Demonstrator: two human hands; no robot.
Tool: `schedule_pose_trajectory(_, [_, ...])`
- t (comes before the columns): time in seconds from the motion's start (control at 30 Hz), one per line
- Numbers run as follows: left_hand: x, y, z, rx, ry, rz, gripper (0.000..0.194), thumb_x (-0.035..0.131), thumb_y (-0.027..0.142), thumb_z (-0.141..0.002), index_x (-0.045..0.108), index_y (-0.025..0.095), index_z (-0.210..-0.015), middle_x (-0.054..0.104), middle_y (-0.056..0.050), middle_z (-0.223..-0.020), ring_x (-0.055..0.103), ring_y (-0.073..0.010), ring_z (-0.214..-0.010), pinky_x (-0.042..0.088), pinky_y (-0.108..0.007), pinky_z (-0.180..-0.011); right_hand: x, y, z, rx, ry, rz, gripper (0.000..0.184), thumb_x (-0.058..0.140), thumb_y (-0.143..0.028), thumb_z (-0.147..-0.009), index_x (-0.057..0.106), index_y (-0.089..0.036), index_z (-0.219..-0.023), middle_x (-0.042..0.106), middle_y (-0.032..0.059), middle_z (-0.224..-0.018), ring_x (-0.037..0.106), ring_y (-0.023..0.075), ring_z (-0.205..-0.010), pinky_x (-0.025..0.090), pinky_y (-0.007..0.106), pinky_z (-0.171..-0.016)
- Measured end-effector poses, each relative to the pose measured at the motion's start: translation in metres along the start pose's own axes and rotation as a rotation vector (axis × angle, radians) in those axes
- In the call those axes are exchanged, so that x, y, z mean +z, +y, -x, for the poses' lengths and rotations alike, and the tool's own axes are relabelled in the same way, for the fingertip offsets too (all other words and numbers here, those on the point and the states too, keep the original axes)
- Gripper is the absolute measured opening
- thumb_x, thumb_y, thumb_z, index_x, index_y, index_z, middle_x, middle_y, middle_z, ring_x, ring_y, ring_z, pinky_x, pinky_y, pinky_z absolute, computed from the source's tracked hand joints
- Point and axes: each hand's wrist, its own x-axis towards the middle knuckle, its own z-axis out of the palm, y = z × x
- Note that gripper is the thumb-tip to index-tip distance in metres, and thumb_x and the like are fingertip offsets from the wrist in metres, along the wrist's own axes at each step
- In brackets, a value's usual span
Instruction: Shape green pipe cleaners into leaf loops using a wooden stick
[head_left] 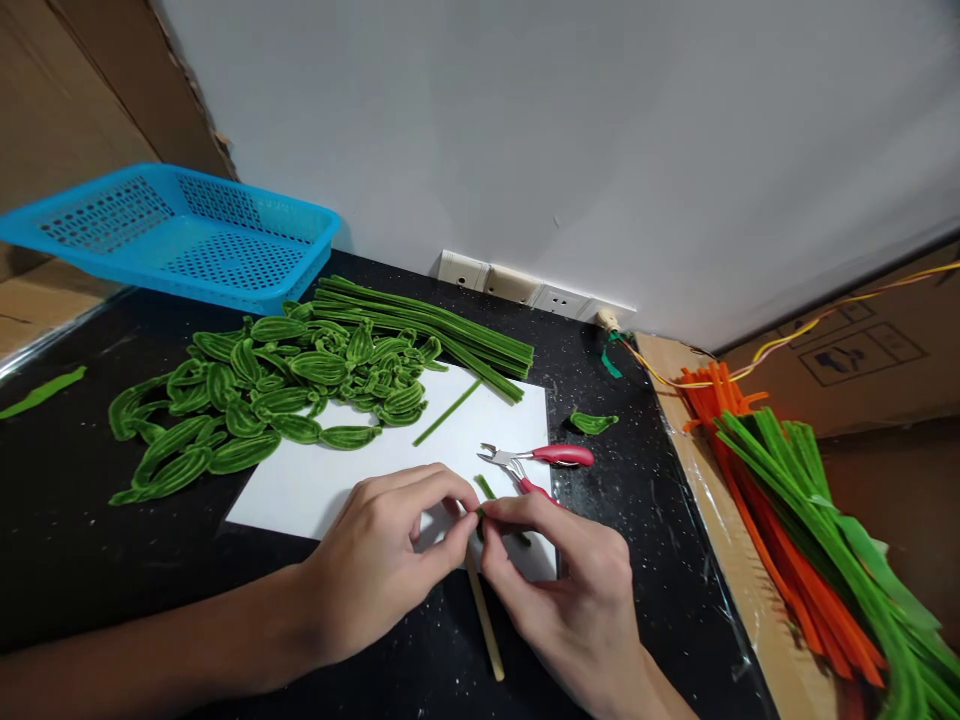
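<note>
My left hand (394, 560) and my right hand (562, 575) meet fingertip to fingertip over the white paper (300, 490). Both pinch a short green pipe cleaner (485, 487), mostly hidden by the fingers. A thin wooden stick (486, 620) runs down from beneath the fingertips; whether a hand also grips it I cannot tell. Just beyond my right hand lie red-handled cutting pliers (555, 455), jaws to the left. One loose pipe cleaner (448, 413) rests on the paper. To the left is a heap of leaf-shaped green pipe-cleaner pieces (319, 366).
A bundle of green pipe cleaners (450, 335) lies behind the paper. A blue basket (240, 255) stands back left, wall sockets (510, 285) behind. One leaf piece (592, 423) sits right of the pliers. Orange stems (780, 560) and green stems (832, 540) lie at right near cardboard.
</note>
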Motion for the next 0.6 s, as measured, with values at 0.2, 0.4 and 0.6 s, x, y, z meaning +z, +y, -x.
schedule_pose_trajectory(0.2, [0.0019, 0.0012, -0.0001, 0.032, 0.007, -0.057, 0.015, 0.061, 0.008, -0.091, 0.067, 0.021, -0.096, 0.073, 0.002, -0.088, 0.062, -0.0113, -0.072, 0.046, -0.022, -0.066, -0.0009, -0.0015, -0.0016, -0.015, -0.012, 0.072, 0.015, 0.062, -0.011, -0.091, 0.064, -0.018, -0.077, 0.064, -0.0022, -0.064, 0.056, 0.0101, -0.052, 0.044, 0.022, -0.051])
schedule_pose_trajectory(0.4, [-0.001, 0.0001, -0.0022, -0.102, -0.066, 0.037, 0.012, 0.059, 0.015, -0.094, 0.069, 0.021, -0.097, 0.073, 0.001, -0.093, 0.061, -0.0113, -0.071, 0.047, -0.022, -0.064, -0.0032, -0.0011, -0.0033, 0.074, -0.02, -0.007, 0.014, 0.064, -0.014, -0.091, 0.066, -0.018, -0.078, 0.068, -0.0012, -0.066, 0.06, 0.0105, -0.053, 0.048, 0.021, -0.052])
schedule_pose_trajectory(0.6, [-0.005, 0.0, -0.0092, -0.332, 0.0, 0.317, 0.012, 0.066, 0.03, -0.096, 0.071, 0.019, -0.097, 0.069, 0.0, -0.084, 0.06, -0.0107, -0.067, 0.049, -0.02, -0.058, -0.0056, 0.0026, -0.0052, 0.133, -0.052, -0.213, 0.027, 0.067, -0.015, -0.094, 0.069, -0.019, -0.121, 0.079, 0.0065, -0.101, 0.077, 0.0177, -0.084, 0.065, 0.028, -0.075])
